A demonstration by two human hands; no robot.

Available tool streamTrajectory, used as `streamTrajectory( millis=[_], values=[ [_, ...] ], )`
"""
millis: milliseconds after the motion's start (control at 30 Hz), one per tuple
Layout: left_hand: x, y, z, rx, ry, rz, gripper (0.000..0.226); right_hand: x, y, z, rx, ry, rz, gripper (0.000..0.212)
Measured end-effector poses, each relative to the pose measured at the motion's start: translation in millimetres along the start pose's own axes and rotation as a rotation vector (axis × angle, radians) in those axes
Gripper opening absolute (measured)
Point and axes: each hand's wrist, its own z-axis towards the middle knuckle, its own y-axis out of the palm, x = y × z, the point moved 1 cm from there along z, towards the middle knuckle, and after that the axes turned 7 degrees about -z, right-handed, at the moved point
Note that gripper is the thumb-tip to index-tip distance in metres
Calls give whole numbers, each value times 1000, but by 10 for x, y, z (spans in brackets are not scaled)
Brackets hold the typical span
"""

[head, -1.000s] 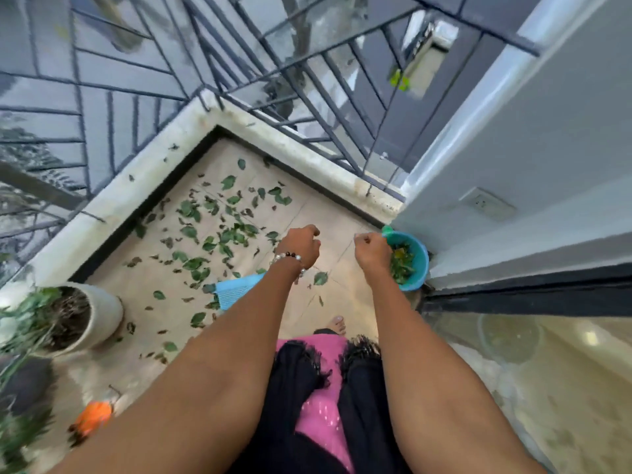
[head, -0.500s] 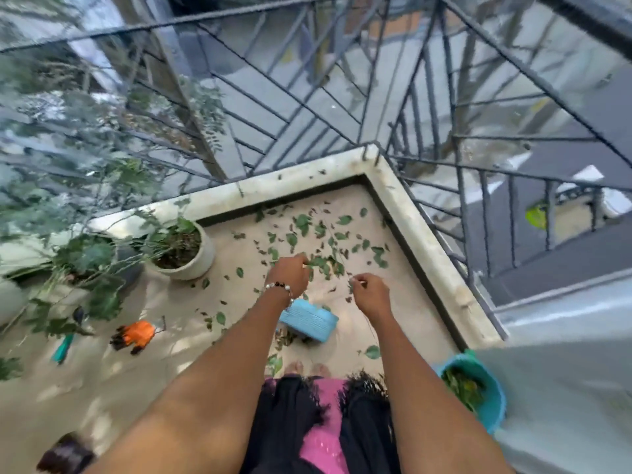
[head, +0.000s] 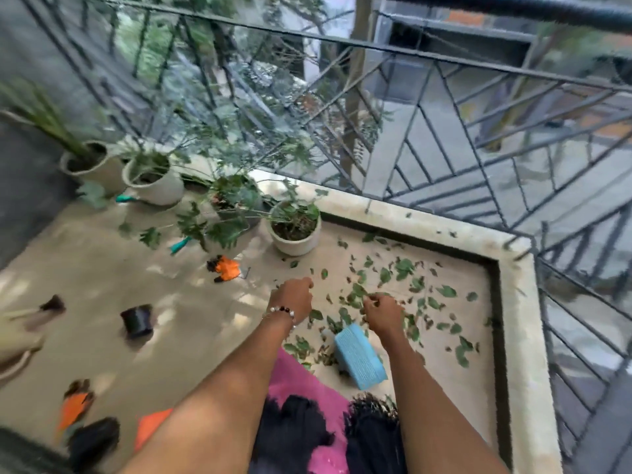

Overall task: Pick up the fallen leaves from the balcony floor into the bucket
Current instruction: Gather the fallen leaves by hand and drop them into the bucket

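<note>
Green fallen leaves lie scattered over the beige balcony floor in the corner by the black metal railing. The right hand pinches a few of them. The left hand hovers with fingers curled, apparently holding nothing. A light-blue ribbed block lies just beside the right forearm; a white round plant pot stands near.

both hands reach over scattered leaves — blue block just beside.
</note>
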Motion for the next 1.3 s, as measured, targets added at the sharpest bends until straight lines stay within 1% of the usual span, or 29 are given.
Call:
streamTrajectory(
  millis=[133, 233, 333, 467, 567, 733, 767, 800, 867, 967, 1100, 1167, 1300],
  values=[
    [-258, -255, 122, 36, -36, -18, 38, -394, 210, -1, -87, -98, -33, 20],
    [-400, -431, 279, 54, -57, -10, 39, -586, 369, 147, -136, -84, 17, 20],
    [-581, -524, 493, 23, -58, -13, 38, -691, 539, 415, -116, -63, 52, 19],
    [-920, -672, 992, -67, 11, 28, 40, -1022, 642, 622, -34, 11, 80, 19],
    [-1241, -887, 1518, -139, 102, 65, 37, -1289, 780, 815, 105, 90, 98, 19],
    [-1873, -1520, 2214, -221, 226, 165, 31, -1781, 1237, 946, 311, 337, 183, 24],
    [-1912, -1600, 2267, -232, 238, 169, 31, -1870, 1269, 916, 340, 355, 183, 23],
    [-2048, -1824, 2388, -252, 272, 205, 32, -2109, 1435, 862, 376, 396, 222, 20],
    [-2121, -2000, 2444, -247, 282, 206, 35, -2389, 1533, 728, 379, 395, 202, 16],
    [-2269, -2198, 2555, -300, 339, 210, 33, -2675, 1747, 513, 409, 446, 300, 17],
    [-2370, -2205, 2613, -352, 408, 231, 28, -2683, 1903, 370, 469, 543, 450, 21],
    [-2365, -2183, 2609, -372, 430, 247, 27, -2642, 1955, 340, 478, 575, 488, 19],
    [-2317, -2080, 2630, -407, 462, 238, 25, -2576, 2099, 408, 472, 582, 484, 12]
  ],
)
